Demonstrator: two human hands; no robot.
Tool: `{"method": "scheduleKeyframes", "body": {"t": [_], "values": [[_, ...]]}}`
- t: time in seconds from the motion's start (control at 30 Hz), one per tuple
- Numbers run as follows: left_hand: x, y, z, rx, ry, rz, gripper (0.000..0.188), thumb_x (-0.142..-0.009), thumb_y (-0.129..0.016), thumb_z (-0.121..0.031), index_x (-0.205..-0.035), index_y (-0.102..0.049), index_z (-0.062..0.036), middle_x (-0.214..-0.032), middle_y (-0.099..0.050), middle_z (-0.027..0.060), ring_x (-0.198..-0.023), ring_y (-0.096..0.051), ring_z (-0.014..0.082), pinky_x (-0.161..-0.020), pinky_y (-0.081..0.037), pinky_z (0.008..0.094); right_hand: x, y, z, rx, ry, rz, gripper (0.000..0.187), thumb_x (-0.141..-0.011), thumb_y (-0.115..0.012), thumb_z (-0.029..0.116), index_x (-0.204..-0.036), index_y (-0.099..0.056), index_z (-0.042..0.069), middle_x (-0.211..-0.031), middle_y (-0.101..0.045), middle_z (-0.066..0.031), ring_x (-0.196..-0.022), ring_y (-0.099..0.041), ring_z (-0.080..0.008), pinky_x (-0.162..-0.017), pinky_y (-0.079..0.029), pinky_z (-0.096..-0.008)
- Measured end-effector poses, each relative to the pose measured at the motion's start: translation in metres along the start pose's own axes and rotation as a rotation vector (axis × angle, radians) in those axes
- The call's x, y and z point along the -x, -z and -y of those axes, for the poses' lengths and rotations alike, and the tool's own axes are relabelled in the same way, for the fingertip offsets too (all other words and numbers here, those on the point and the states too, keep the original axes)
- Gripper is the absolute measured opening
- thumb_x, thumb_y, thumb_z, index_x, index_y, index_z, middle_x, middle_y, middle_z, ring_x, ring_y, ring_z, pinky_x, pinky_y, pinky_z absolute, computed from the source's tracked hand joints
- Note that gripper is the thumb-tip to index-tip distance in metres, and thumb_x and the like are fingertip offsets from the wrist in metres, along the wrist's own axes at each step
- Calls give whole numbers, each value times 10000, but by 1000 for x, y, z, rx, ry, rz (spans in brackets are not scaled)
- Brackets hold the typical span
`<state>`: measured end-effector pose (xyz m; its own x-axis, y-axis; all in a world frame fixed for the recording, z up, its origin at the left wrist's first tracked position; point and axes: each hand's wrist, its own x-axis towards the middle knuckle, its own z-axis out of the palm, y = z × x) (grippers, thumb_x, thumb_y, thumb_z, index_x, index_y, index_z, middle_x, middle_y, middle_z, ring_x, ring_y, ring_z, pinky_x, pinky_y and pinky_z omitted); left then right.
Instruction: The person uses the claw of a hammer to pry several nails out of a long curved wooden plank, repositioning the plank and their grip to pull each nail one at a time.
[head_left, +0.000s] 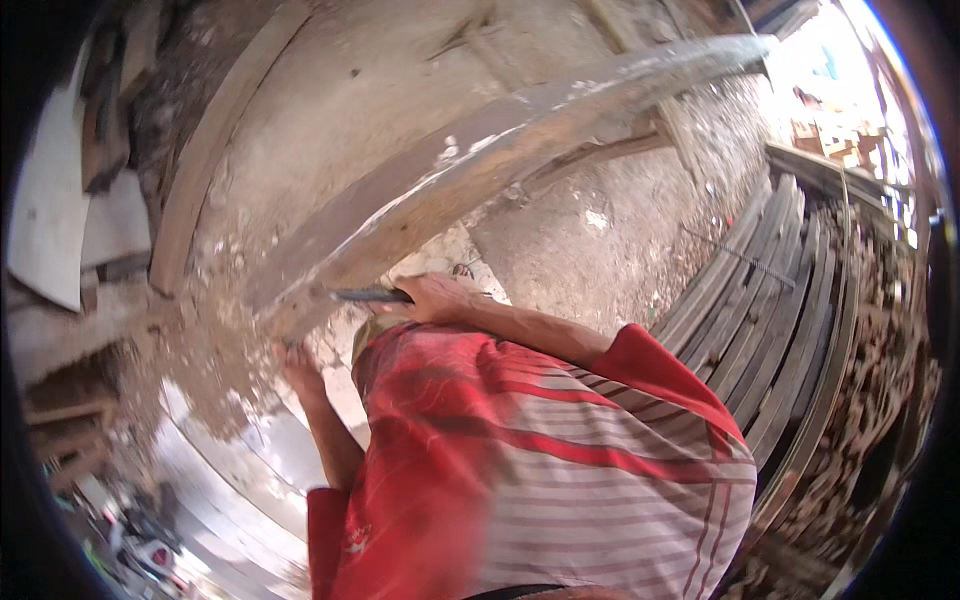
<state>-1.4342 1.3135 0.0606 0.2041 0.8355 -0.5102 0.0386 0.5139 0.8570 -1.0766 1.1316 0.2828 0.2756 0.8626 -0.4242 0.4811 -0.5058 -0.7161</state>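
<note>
Dusty ground [340,120] underlies a beam [425,205]; right hand [437,298] clasps a dark tool [368,296], left hand [298,366] too blurred to tell

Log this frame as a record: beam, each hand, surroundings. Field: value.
beam: long thick beam, running lower left to upper right
left hand: left hand near the beam's lower-left end; blurred, contact unclear
right hand: right hand gripping a dark bar-shaped tool, pointing left
picture right: stacked long boards
picture left: plank, pale sheet
</note>
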Motion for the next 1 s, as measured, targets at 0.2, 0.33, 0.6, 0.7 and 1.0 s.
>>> {"method": "scheduleKeyframes", "body": {"t": [0.2,0.33,0.6,0.7,1.0], "values": [[9,-84,-183,-770,-542,-343,677,-912,-698,-443,-1283,-544,101,-1233,-619,256,-1094,-620,355,-962,-490,417,85,9,-54,-132,-290,-276,460,-939,-614,480,-986,-623,22,-824,-645,-258,-793,-652,-427,-697,-482,-506],[-8,-189,-243,-1223,-670,174,858,-768,-823,-427,-1377,-473,64,-1410,-500,254,-1323,-473,358,-1105,-386,421,107,-2,-84,-174,-504,-480,500,-945,-609,496,-954,-616,-4,-781,-611,-248,-730,-604,-366,-667,-453,-485],[-66,-297,-244,-1316,-288,1091,878,-600,-905,-401,-1291,-585,35,-1225,-676,193,-1139,-646,306,-1010,-479,404,102,-9,-93,-383,-609,-719,602,-968,-539,573,-1013,-654,-17,-740,-600,-187,-725,-569,-240,-662,-443,-434],[-92,-306,-225,-1378,-162,1152,871,-589,-915,-417,-1273,-607,26,-1216,-686,172,-1140,-648,276,-997,-482,384,95,-9,-97,-386,-649,-690,567,-983,-531,531,-944,-631,-26,-758,-596,-223,-756,-579,-324,-691,-450,-460],[-75,-307,-245,-1460,-207,1062,846,-515,-938,-490,-1176,-690,-24,-1131,-721,178,-1074,-685,294,-922,-520,383,103,0,-87,-409,-580,-723,474,-1005,-520,444,-939,-606,-17,-757,-609,-228,-758,-637,-338,-693,-470,-462]]}}
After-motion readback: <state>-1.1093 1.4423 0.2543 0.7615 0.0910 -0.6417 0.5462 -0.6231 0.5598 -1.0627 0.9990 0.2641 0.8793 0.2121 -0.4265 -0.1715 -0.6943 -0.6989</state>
